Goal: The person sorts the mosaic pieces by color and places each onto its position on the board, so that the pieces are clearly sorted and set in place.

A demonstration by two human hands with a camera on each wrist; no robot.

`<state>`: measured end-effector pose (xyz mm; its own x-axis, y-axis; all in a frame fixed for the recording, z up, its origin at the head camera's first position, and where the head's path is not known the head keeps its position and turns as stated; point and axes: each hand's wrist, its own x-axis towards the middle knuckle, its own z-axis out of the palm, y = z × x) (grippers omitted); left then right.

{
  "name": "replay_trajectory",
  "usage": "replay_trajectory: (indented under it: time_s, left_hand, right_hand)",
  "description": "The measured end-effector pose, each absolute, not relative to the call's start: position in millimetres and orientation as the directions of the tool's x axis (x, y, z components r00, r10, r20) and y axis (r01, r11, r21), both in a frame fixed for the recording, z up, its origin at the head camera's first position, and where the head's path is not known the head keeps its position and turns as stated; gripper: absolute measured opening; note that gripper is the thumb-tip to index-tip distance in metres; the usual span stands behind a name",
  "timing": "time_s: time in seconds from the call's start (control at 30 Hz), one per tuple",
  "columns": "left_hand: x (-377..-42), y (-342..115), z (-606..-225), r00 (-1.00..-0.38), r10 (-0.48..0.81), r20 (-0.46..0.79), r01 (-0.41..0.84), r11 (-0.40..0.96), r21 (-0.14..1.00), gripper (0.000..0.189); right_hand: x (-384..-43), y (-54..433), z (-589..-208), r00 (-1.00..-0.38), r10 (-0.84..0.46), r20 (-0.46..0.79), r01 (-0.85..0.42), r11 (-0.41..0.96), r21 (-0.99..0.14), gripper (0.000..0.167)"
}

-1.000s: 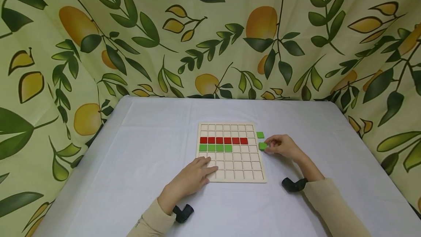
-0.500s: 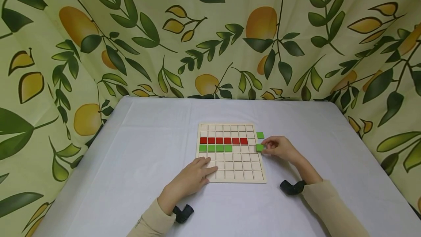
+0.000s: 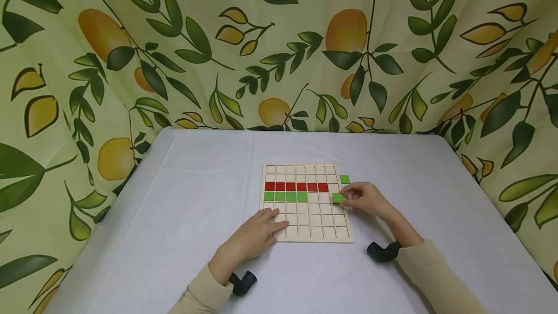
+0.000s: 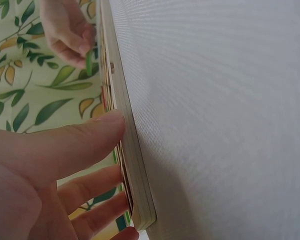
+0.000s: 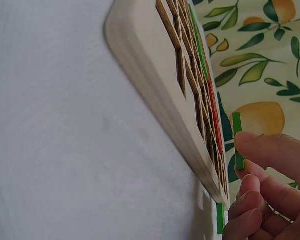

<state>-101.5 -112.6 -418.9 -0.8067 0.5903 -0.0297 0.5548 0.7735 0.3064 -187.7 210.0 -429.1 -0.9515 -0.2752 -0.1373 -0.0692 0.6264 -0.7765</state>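
A wooden grid board (image 3: 316, 218) lies on the table, with a row of red square tiles (image 3: 291, 186) and below it a shorter row of green tiles (image 3: 280, 196) at the left. My right hand (image 3: 366, 199) pinches a green tile (image 3: 337, 198) between thumb and fingers, above the board's right edge; the right wrist view shows this held tile (image 5: 238, 141) edge-on, apart from the board. My left hand (image 3: 255, 231) rests with spread fingers on the board's lower left corner. In the left wrist view its thumb (image 4: 102, 131) touches the board's edge.
Another green tile (image 3: 345, 179) lies on the white cloth just right of the board. The table (image 3: 205, 173) is covered in white cloth. A patterned curtain (image 3: 279, 52) hangs behind it and at both sides. Black wrist devices (image 3: 383, 252) sit below the forearms.
My right hand has moved left with the green tile, from beside the board to over its right edge. The left hand and the board have stayed in place.
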Motion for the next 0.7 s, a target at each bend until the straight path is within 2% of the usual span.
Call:
replay_trajectory:
  time_s: [0.7]
  left_hand:
    - [-101, -112, -418, -0.805, 0.592, -0.029, 0.557, 0.774, 0.301, 0.041]
  right_hand:
    - [-187, 188, -433, -0.955, -0.266, -0.132, -0.058, 0.603, -0.795, 0.03]
